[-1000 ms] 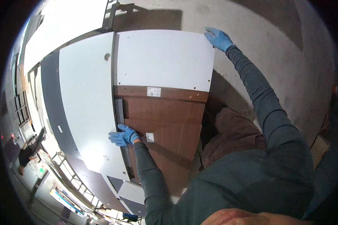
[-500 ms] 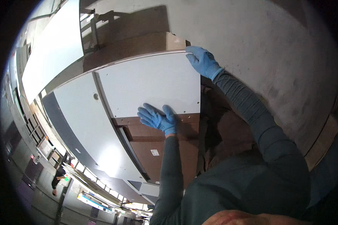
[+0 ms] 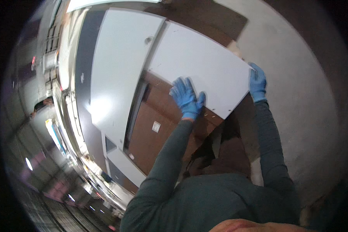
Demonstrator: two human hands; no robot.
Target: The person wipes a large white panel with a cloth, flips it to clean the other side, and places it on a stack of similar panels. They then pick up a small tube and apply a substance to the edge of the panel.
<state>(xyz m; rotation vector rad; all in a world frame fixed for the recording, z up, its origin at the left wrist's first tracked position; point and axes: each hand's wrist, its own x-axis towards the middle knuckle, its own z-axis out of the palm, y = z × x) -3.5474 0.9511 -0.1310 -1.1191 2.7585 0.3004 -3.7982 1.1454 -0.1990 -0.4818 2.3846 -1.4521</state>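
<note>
Here, a person in blue gloves shifts a white panel (image 3: pixel 199 73) across a stack of brown boards (image 3: pixel 158 127). Over the last second the left hand (image 3: pixel 186 98) has left the near-left edge of the brown board and come up onto the white panel's near edge, while the panel itself has swung from lying square to lying skewed, its right end now nearer the person. Judging by that swing, the panel is being repositioned, not merely steadied.

The left hand lies flat on the panel's near edge, fingers (image 3: pixel 180 86) spread wide and pressing down, closed on nothing. The right hand (image 3: pixel 257 82) is at the panel's right corner, fingers curled over the edge in a grip on it. The panel thus lies between the two hands, under the left palm and pinched at the right.

A larger white panel (image 3: pixel 121 73) lies just left of it, touching along one edge. Grey concrete floor (image 3: pixel 305 96) spreads to the right. The person's dark green sleeves (image 3: pixel 166 162) enter from the near edge.
</note>
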